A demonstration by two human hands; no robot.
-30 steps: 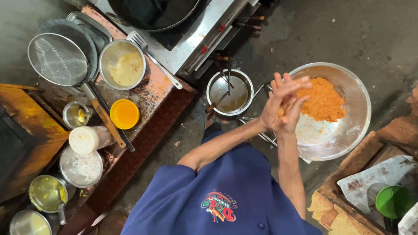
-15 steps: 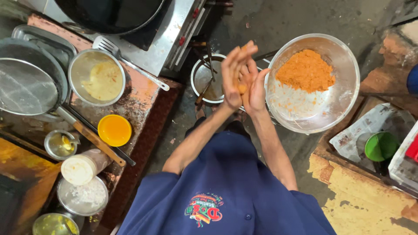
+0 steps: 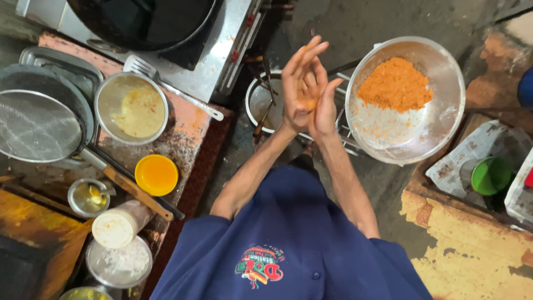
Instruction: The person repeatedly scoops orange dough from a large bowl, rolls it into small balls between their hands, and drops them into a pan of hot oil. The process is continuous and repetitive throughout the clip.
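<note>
A worn reddish counter (image 3: 189, 130) carries a batter bowl (image 3: 131, 108) and yellow cup (image 3: 156, 175).

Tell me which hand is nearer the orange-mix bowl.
Right. The right hand is just beside the bowl; the left hand presses against it from farther off, orange lump between.

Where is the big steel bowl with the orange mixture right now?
The steel bowl sits at the upper right of the head view, just right of the person's pressed-together hands, with a smaller steel pot on their other side.
</note>
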